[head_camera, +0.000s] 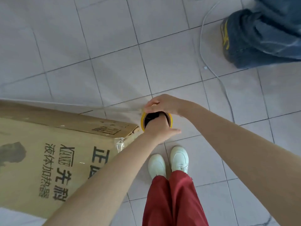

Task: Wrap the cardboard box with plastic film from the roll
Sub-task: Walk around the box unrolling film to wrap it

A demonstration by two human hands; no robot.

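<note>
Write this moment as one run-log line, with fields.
phase: wrapping | left hand: fingers in film roll core | right hand: holds roll rim | film: stretched toward cardboard box

arms: left hand (160,128) and right hand (162,104) bare, forearms (101,180) bare up to the frame edge | legs: red trousers (174,201), smooth, slightly shiny cloth, hems reaching the shoes | feet: white left shoe (157,165) and right shoe (179,159), rounded toes, the right one seemingly laced, detail blurred

Pale grey tiled floor (114,38) with dark grout lines. A thin white cable (200,44) snakes across it toward the upper right corner, beside a dark shoe (228,39) with yellow stripes under baggy jeans (268,30). Near the bottom edge, white shoes (179,159) below red trousers (174,201).
</note>
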